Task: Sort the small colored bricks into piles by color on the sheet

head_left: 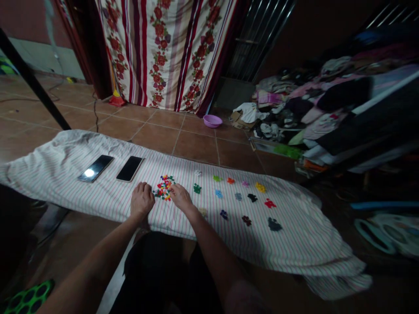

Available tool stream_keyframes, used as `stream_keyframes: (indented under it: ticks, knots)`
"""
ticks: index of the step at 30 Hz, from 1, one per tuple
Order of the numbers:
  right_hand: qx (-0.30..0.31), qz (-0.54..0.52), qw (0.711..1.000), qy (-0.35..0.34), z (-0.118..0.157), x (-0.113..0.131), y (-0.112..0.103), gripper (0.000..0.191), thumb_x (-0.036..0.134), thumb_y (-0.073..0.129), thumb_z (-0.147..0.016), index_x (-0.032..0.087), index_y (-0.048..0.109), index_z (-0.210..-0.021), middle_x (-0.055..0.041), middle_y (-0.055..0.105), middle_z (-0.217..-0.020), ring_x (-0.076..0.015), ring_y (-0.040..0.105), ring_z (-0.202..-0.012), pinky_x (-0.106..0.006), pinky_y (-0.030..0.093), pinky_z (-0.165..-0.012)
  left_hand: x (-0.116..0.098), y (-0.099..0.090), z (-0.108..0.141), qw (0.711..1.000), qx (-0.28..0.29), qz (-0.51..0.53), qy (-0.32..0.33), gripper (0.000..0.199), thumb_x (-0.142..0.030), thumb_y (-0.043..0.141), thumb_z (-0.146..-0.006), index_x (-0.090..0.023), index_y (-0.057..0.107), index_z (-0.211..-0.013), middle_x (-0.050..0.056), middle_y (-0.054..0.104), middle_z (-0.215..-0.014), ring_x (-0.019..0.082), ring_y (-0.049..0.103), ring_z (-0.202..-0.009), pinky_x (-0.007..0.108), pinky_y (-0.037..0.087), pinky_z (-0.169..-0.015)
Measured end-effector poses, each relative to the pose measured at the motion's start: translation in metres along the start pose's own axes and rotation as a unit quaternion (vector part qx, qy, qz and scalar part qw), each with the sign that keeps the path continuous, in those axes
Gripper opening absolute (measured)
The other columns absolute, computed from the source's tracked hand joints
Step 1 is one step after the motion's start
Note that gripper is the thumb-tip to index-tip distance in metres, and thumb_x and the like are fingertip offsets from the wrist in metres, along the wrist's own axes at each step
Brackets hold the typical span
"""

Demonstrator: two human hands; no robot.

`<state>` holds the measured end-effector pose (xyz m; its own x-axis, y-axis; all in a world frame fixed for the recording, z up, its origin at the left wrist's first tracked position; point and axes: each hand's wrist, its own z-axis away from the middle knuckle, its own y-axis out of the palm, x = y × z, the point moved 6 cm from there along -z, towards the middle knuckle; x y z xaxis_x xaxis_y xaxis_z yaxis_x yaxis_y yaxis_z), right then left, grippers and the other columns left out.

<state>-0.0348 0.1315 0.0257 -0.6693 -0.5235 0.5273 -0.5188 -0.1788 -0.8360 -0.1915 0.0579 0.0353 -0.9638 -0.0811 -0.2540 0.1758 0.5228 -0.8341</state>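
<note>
A mixed pile of tiny coloured pieces [163, 188], perhaps beads, lies on a striped cloth [108, 198] over a low table. At the left edge of this pile rests my left hand [142, 200], its fingers curled down; what is under them is hidden. My right hand [181, 196] reaches in from the other side with fingertips pinched together at the pile's right edge. Any piece between them is too small to make out. Single-colour heaps spread to the right: dark green [197, 188], light blue [218, 194], yellow [260, 187], red [270, 203] and dark grey [274, 224], among several others.
Two phones, one reflecting a light [95, 168] and one dark-screened [130, 168], lie left of the pile. Beyond the table are a tiled floor [157, 131], a purple basin [212, 121], a floral curtain [163, 56] and heaped clothes [314, 100].
</note>
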Motion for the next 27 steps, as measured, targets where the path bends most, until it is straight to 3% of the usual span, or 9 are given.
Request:
stream_keyframes:
  ticks: [10, 19, 27]
  knots:
    - [-0.046, -0.087, 0.994, 0.041, 0.011, -0.015, -0.009, 0.013, 0.014, 0.055, -0.079, 0.021, 0.059, -0.089, 0.0009, 0.064, -0.083, -0.013, 0.06, -0.074, -0.023, 0.047, -0.07, -0.002, -0.002, -0.001, 1.0, -0.001, -0.016, 0.026, 0.013, -0.016, 0.043, -0.082, -0.019, 0.053, -0.088, 0.013, 0.058, -0.096, 0.028, 0.053, -0.097, 0.043, 0.044, -0.087]
    - [-0.128, -0.039, 0.987, 0.085, 0.025, -0.049, -0.043, 0.017, 0.013, 0.051, -0.082, 0.021, 0.061, -0.093, -0.0028, 0.063, -0.091, -0.0143, 0.06, -0.083, -0.026, 0.046, -0.08, -0.002, -0.002, -0.001, 1.0, -0.003, -0.019, 0.011, 0.011, -0.017, 0.045, -0.08, -0.02, 0.053, -0.087, 0.012, 0.057, -0.094, 0.028, 0.053, -0.096, 0.042, 0.044, -0.086]
    - [-0.182, 0.002, 0.974, 0.137, 0.044, -0.082, -0.062, 0.017, 0.012, 0.049, -0.082, 0.022, 0.06, -0.091, -0.003, 0.062, -0.091, -0.0149, 0.058, -0.079, -0.027, 0.046, -0.078, -0.003, -0.004, -0.001, 1.0, -0.009, -0.005, 0.022, 0.013, -0.015, 0.043, -0.081, -0.019, 0.053, -0.088, 0.013, 0.058, -0.095, 0.029, 0.053, -0.098, 0.044, 0.044, -0.089]
